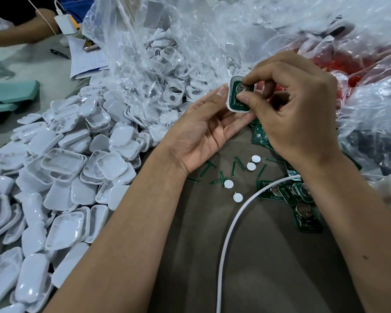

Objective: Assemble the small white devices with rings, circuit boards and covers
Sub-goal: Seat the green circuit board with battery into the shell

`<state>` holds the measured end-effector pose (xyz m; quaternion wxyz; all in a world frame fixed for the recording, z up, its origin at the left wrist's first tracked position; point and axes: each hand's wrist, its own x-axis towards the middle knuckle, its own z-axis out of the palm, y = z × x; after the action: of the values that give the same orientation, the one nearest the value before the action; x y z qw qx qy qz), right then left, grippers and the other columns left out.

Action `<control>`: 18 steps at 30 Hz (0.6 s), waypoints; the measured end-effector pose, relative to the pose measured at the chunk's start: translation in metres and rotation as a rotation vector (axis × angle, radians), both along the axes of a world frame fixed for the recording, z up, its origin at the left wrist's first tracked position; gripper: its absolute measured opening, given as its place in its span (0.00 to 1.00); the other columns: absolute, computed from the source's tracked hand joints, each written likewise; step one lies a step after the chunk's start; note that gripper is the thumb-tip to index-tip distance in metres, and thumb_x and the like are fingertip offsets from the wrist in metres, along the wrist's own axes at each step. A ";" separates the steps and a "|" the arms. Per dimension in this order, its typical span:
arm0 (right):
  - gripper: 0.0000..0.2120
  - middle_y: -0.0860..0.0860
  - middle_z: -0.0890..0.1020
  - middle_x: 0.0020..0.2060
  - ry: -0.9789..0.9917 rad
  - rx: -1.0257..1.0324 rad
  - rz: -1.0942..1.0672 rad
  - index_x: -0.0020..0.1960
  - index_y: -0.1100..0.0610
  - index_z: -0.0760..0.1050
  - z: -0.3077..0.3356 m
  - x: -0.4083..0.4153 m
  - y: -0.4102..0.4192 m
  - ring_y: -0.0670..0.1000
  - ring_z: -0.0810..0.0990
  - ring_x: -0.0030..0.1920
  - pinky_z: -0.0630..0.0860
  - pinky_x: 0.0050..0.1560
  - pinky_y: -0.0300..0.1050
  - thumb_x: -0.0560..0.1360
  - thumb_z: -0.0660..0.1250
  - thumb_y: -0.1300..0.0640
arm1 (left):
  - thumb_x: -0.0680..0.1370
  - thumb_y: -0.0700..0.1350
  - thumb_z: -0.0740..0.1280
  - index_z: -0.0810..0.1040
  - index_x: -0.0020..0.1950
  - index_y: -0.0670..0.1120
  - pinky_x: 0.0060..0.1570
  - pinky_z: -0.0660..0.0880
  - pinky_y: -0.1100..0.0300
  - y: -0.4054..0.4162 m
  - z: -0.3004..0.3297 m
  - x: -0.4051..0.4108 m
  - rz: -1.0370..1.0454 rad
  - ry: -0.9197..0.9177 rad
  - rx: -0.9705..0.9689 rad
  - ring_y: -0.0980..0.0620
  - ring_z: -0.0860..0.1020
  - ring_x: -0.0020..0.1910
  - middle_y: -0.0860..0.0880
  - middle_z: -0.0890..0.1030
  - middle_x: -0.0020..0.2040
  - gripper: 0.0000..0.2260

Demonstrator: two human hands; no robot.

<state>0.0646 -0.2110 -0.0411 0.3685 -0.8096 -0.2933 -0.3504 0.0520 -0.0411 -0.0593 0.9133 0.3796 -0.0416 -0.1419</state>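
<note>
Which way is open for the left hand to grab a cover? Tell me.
Probably yes: the cover pile lies bare just left of the left hand. But that hand holds the white shell, so it must release first.

Bare cloth centre; cover heap left; PCBs right.

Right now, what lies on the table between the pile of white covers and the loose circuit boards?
In the head view: the left forearm, small white discs, green strips and a white cable.
</note>
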 end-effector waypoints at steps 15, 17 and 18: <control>0.08 0.46 0.78 0.42 -0.013 0.028 0.049 0.49 0.62 0.83 0.002 -0.004 0.000 0.52 0.78 0.38 0.79 0.37 0.51 0.75 0.77 0.58 | 0.80 0.40 0.64 0.78 0.58 0.36 0.53 0.84 0.52 0.000 0.001 -0.002 0.001 0.013 -0.013 0.45 0.85 0.52 0.38 0.83 0.55 0.11; 0.09 0.47 0.78 0.43 -0.012 0.029 0.049 0.50 0.62 0.83 0.001 -0.003 0.000 0.51 0.78 0.38 0.79 0.37 0.51 0.75 0.77 0.58 | 0.82 0.40 0.62 0.78 0.58 0.36 0.54 0.83 0.52 0.000 0.001 -0.001 0.008 0.014 -0.002 0.46 0.85 0.52 0.39 0.84 0.54 0.10; 0.09 0.47 0.78 0.43 -0.011 0.028 0.048 0.50 0.62 0.83 0.001 -0.003 0.000 0.51 0.78 0.38 0.79 0.37 0.51 0.75 0.77 0.58 | 0.83 0.40 0.62 0.78 0.58 0.36 0.54 0.83 0.52 0.000 0.000 -0.001 0.010 0.015 0.002 0.46 0.85 0.52 0.40 0.84 0.54 0.10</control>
<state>0.0619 -0.2109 -0.0403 0.3866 -0.7950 -0.3096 -0.3501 0.0506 -0.0410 -0.0589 0.9139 0.3795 -0.0328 -0.1404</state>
